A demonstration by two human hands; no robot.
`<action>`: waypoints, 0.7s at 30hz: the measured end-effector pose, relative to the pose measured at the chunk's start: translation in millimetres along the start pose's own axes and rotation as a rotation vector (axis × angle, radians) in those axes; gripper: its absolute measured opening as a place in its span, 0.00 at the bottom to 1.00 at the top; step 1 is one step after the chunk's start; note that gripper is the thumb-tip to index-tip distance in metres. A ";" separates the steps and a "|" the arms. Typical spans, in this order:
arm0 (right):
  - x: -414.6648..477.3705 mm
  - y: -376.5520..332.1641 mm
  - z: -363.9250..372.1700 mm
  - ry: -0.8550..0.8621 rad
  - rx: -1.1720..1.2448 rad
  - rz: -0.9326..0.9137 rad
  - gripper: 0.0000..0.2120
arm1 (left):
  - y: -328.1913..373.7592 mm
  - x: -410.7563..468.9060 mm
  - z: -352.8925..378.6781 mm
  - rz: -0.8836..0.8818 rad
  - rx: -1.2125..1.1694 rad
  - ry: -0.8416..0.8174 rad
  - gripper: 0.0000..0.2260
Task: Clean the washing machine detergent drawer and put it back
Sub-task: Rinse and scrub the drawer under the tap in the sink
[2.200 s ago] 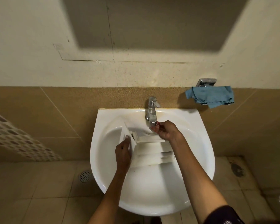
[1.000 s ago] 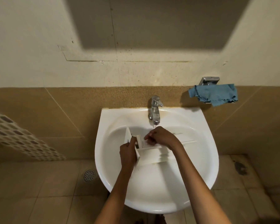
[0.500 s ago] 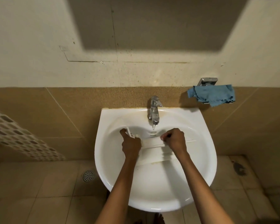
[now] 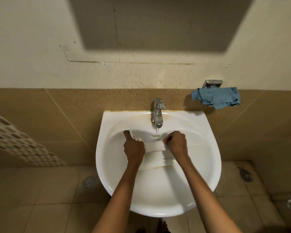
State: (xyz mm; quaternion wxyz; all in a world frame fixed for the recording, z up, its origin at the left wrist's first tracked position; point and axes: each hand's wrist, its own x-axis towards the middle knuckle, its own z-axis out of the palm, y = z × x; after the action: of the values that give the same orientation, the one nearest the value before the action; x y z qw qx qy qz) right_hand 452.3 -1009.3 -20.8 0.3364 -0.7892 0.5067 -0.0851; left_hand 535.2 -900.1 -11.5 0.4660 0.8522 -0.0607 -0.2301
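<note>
While water trickles from tap [image 4: 157, 113] into sink [image 4: 158, 211], drawer [image 4: 155, 146] lies across basin, near stream: wash stage under way, judged mid-task. Rinse looks unfinished; drying and return to machine left; machine not in view. Left hand [image 4: 134, 148] grasps drawer's left end, thumb up along front panel. Right hand [image 4: 175, 143] clenched over drawer's middle, fingers curled onto upper edge, seemingly pinching it; anything inside fist hidden. Blue cloth [image 4: 216, 97] hangs on wall holder right of sink, untouched.
</note>
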 end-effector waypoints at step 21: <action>-2.2 -8.9 19.1 0.000 0.079 -0.023 0.08 | -1.2 1.4 -1.7 0.023 0.035 -0.015 0.25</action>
State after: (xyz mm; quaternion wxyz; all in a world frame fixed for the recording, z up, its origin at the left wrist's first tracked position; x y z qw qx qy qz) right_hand 466.9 -996.6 -29.4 0.3664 -0.7809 0.4941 -0.1090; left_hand 537.1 -898.6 -12.2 0.4531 0.8577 -0.0782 -0.2299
